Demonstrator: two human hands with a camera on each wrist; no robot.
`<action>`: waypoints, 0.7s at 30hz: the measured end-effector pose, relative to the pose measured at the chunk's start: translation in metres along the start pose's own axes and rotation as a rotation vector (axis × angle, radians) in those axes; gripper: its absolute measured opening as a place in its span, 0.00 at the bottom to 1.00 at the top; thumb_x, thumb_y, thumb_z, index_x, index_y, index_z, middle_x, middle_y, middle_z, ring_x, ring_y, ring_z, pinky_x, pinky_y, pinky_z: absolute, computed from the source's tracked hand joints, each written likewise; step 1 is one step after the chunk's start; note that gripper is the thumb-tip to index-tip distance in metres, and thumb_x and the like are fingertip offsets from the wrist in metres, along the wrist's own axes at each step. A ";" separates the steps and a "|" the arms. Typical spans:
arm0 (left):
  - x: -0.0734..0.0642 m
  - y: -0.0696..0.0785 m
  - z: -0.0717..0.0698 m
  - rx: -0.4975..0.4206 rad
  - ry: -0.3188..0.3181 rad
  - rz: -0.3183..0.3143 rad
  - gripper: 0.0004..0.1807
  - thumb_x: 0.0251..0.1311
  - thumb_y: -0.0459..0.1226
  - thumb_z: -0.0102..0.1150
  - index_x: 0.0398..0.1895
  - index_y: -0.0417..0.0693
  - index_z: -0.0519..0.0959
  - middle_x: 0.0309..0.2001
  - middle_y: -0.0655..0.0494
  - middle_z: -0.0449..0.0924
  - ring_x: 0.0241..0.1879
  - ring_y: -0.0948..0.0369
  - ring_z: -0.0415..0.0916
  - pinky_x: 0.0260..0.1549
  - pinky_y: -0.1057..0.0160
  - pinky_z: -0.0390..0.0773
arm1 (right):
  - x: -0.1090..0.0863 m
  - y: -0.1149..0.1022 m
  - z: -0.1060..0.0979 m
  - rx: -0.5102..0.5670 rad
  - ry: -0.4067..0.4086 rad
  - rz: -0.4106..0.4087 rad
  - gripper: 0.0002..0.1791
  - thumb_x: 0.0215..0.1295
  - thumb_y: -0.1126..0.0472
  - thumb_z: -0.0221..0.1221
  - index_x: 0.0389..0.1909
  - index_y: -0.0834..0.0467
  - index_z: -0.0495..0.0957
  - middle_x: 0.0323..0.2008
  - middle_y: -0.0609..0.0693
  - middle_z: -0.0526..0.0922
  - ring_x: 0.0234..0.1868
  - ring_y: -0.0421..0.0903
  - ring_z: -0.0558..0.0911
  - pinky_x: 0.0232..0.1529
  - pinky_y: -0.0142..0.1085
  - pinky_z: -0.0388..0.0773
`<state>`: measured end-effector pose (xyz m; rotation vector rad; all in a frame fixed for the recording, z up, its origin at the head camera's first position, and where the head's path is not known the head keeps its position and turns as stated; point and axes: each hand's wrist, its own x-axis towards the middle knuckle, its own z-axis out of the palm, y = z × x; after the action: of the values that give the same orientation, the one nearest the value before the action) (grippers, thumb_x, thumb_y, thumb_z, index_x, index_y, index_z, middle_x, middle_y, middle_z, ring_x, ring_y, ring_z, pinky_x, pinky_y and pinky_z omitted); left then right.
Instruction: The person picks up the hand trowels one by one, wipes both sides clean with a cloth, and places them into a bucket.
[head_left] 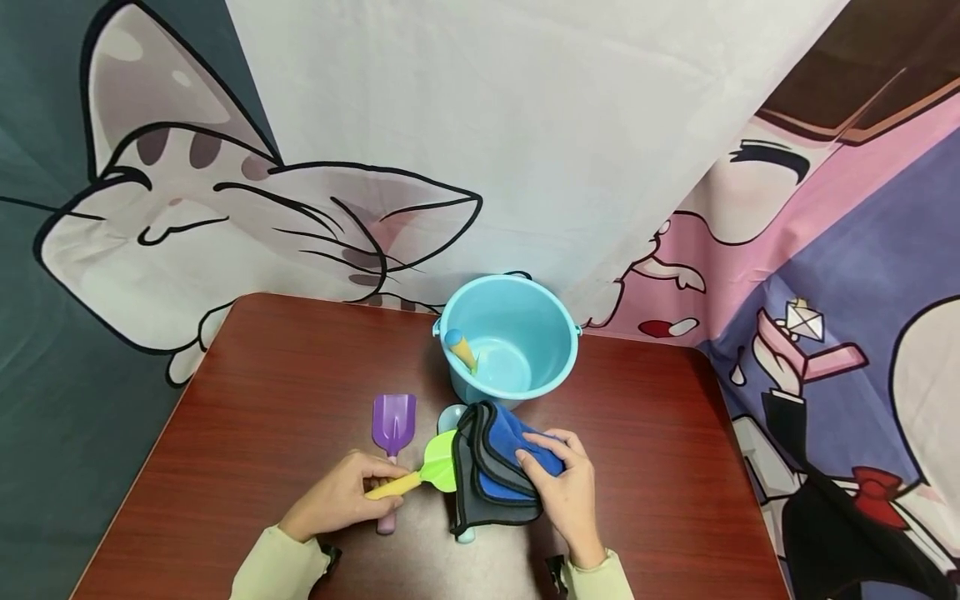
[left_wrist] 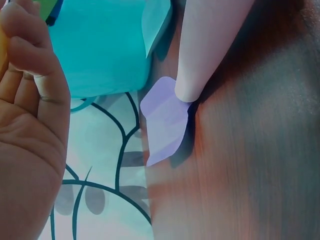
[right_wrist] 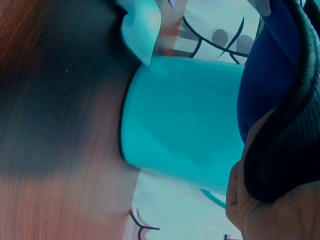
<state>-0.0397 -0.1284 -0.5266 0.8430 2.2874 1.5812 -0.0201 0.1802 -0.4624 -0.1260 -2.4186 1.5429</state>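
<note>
My left hand [head_left: 337,498] pinches the yellow handle of a toy shovel [head_left: 441,458] with a green head, held above the table. The tip of that head meets or passes behind a folded cloth [head_left: 495,471], blue and grey with black edging. My right hand [head_left: 568,492] grips the cloth by its right side, thumb on top. Below the left hand lies a purple toy shovel [head_left: 394,423] with a pale pink handle. A light blue toy shovel [head_left: 450,417] lies mostly hidden under the cloth. In the right wrist view the cloth [right_wrist: 272,65] covers part of the fingers.
A light blue bucket [head_left: 558,379] stands at the table's back edge, just beyond the cloth. Inside leans a tool [head_left: 460,348] with a yellow and blue handle. The brown table [head_left: 285,417] meets a printed cat curtain [head_left: 337,225] behind.
</note>
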 end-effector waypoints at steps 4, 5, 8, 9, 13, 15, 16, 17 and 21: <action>-0.001 0.003 -0.002 -0.003 -0.013 -0.015 0.12 0.56 0.34 0.71 0.45 0.47 0.88 0.36 0.61 0.86 0.32 0.70 0.76 0.30 0.67 0.78 | 0.000 0.003 -0.003 -0.014 0.014 0.005 0.13 0.50 0.72 0.74 0.38 0.62 0.88 0.42 0.60 0.81 0.48 0.53 0.78 0.50 0.23 0.68; -0.001 0.003 -0.002 -0.012 -0.017 -0.020 0.12 0.57 0.34 0.71 0.45 0.46 0.88 0.36 0.61 0.86 0.32 0.70 0.76 0.29 0.67 0.78 | 0.001 0.004 -0.004 -0.017 0.020 0.004 0.13 0.50 0.72 0.74 0.38 0.62 0.89 0.42 0.60 0.81 0.47 0.53 0.78 0.50 0.23 0.68; -0.003 0.005 -0.004 -0.049 -0.018 -0.022 0.12 0.57 0.33 0.71 0.45 0.44 0.87 0.34 0.61 0.85 0.30 0.70 0.75 0.27 0.66 0.79 | 0.002 0.004 -0.006 -0.024 0.036 -0.003 0.13 0.50 0.73 0.74 0.38 0.63 0.88 0.42 0.61 0.81 0.47 0.54 0.78 0.50 0.23 0.68; -0.004 0.005 -0.004 -0.061 -0.016 -0.020 0.12 0.57 0.33 0.71 0.46 0.43 0.87 0.34 0.61 0.85 0.30 0.70 0.75 0.26 0.66 0.79 | 0.002 0.004 -0.007 -0.023 0.039 -0.004 0.13 0.50 0.73 0.74 0.38 0.63 0.88 0.42 0.61 0.81 0.47 0.54 0.78 0.50 0.23 0.68; -0.008 0.005 -0.007 -0.094 -0.014 -0.017 0.13 0.58 0.32 0.70 0.47 0.42 0.87 0.35 0.60 0.85 0.29 0.70 0.75 0.25 0.65 0.79 | 0.003 0.004 -0.010 -0.031 0.046 -0.003 0.13 0.50 0.73 0.74 0.38 0.64 0.88 0.42 0.62 0.81 0.47 0.54 0.78 0.50 0.23 0.67; -0.010 0.004 -0.009 -0.091 -0.016 -0.019 0.12 0.60 0.34 0.69 0.47 0.44 0.87 0.35 0.61 0.85 0.29 0.71 0.74 0.24 0.65 0.78 | 0.004 0.005 -0.012 -0.032 0.049 0.004 0.13 0.50 0.73 0.73 0.39 0.64 0.88 0.43 0.62 0.81 0.47 0.54 0.78 0.50 0.24 0.67; -0.010 0.004 -0.010 -0.090 -0.020 -0.020 0.11 0.62 0.34 0.68 0.47 0.45 0.87 0.35 0.60 0.85 0.28 0.71 0.74 0.24 0.65 0.78 | 0.004 0.006 -0.014 -0.036 0.052 0.006 0.13 0.50 0.73 0.73 0.39 0.64 0.88 0.43 0.61 0.81 0.47 0.53 0.78 0.50 0.24 0.67; -0.011 0.004 -0.012 -0.082 -0.022 -0.020 0.11 0.63 0.35 0.66 0.48 0.46 0.87 0.35 0.60 0.85 0.28 0.70 0.74 0.23 0.66 0.77 | 0.004 0.009 -0.015 -0.034 0.054 0.010 0.13 0.50 0.73 0.73 0.39 0.64 0.88 0.43 0.61 0.81 0.47 0.53 0.78 0.50 0.24 0.67; -0.012 0.007 -0.019 -0.082 -0.043 -0.042 0.11 0.69 0.35 0.60 0.49 0.44 0.86 0.33 0.58 0.85 0.24 0.69 0.75 0.20 0.66 0.76 | 0.003 0.027 -0.024 -0.046 0.066 0.027 0.14 0.51 0.71 0.74 0.40 0.60 0.89 0.44 0.57 0.81 0.48 0.48 0.77 0.49 0.24 0.68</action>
<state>-0.0370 -0.1489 -0.5142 0.7956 2.1802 1.6109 -0.0182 0.2136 -0.4767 -0.2154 -2.4113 1.4711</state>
